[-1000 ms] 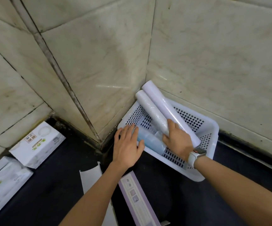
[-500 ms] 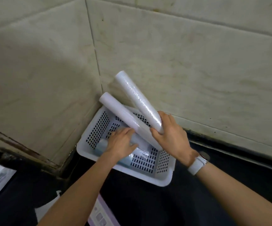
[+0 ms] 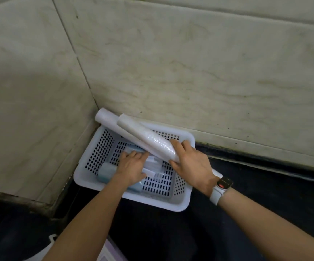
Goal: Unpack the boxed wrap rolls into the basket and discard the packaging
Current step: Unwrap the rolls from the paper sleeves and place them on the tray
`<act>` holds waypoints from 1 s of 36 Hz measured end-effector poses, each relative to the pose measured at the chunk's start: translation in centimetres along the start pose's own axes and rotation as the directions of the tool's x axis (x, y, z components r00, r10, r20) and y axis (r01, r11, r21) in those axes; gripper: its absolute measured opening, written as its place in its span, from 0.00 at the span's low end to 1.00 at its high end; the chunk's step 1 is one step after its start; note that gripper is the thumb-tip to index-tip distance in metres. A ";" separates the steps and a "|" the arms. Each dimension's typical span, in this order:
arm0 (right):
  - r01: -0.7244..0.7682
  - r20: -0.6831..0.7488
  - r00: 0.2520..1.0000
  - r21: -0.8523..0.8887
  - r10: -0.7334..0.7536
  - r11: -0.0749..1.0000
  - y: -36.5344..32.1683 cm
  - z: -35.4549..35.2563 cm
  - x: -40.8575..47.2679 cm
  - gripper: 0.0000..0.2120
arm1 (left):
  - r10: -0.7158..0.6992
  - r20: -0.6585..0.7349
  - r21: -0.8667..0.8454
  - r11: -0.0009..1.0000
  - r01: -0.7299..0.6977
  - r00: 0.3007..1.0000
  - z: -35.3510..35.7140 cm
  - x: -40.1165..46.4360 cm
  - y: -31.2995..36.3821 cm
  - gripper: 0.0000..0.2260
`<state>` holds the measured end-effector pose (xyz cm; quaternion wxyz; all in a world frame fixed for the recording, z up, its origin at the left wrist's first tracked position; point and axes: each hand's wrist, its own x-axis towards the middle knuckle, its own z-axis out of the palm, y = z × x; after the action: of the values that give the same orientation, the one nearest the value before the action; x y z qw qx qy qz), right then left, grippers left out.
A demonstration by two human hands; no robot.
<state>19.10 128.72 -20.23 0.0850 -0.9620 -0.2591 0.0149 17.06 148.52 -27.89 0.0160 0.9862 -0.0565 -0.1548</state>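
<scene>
A white perforated plastic basket stands in the corner where two marble walls meet. My right hand grips the lower end of a clear wrap roll that slants up over the basket's back rim. A second white roll lies just behind it, its end poking past the back left corner. Inside the basket my left hand presses flat on a pale blue roll and on small clear packets on the basket floor.
The basket sits on a black counter. Marble wall panels close off the back and left. Flattened white and purple packaging lies at the bottom edge under my left forearm. A white watch is on my right wrist.
The view has swung right and closer. My right hand has lowered its roll toward the other roll and the basket rim. My left hand has slid deeper into the basket, over the blue roll.
</scene>
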 end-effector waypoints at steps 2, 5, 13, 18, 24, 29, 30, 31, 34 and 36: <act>-0.002 0.002 1.000 -0.002 0.002 1.000 0.1 0.2 0.0 0.27 | -0.002 -0.014 0.040 0.999 0.003 1.000 0.0 0.2 0.2 0.34; -0.003 0.000 1.000 0.000 0.003 1.000 0.3 0.3 0.0 0.27 | -0.006 -0.011 0.081 0.997 0.007 1.000 0.0 0.5 0.2 0.31; 0.015 -0.011 1.000 -0.014 -0.015 1.000 0.5 0.3 -0.6 0.26 | 0.029 -0.079 0.178 0.984 -0.014 0.996 0.0 0.0 0.2 0.15; 0.000 -0.035 0.999 -0.014 0.000 1.000 0.3 -0.1 -1.4 0.26 | 0.164 -0.238 0.209 0.971 -0.114 0.957 -2.1 -1.4 0.1 0.18; -0.066 -0.092 0.994 0.005 0.066 0.998 0.2 -1.7 -3.6 0.27 | 0.155 -0.446 0.144 0.984 -0.101 0.881 -6.3 -4.3 0.4 0.20; -0.184 -0.130 0.972 0.099 0.196 0.978 0.3 -3.3 -8.6 0.28 | -0.052 -0.478 -0.204 0.978 -0.053 0.877 -8.7 -9.0 3.6 0.14; -0.204 -0.130 0.967 0.126 0.220 0.971 0.3 -3.5 -10.0 0.29 | -0.081 -0.466 -0.296 0.953 -0.068 0.881 -8.6 -10.0 4.4 0.14; -0.228 -0.124 0.961 0.142 0.246 0.963 0.2 -3.7 -11.3 0.29 | -0.114 -0.454 -0.388 0.918 -0.081 0.884 -8.4 -10.9 5.3 0.13; -0.297 -0.115 0.942 0.155 0.316 0.942 0.3 -3.8 -15.6 0.31 | -0.180 -0.374 -0.605 0.791 -0.092 0.910 -7.3 -13.7 8.5 0.08; -0.336 -0.108 0.930 0.139 0.351 0.932 0.7 -3.7 -18.5 0.31 | -0.167 -0.358 -0.643 0.758 -0.112 0.919 -6.0 -15.1 10.8 0.07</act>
<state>3.71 118.28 -16.96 0.1547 -0.9846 -0.0791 -0.0186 3.45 139.63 -17.03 0.3666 0.9294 0.0201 0.0366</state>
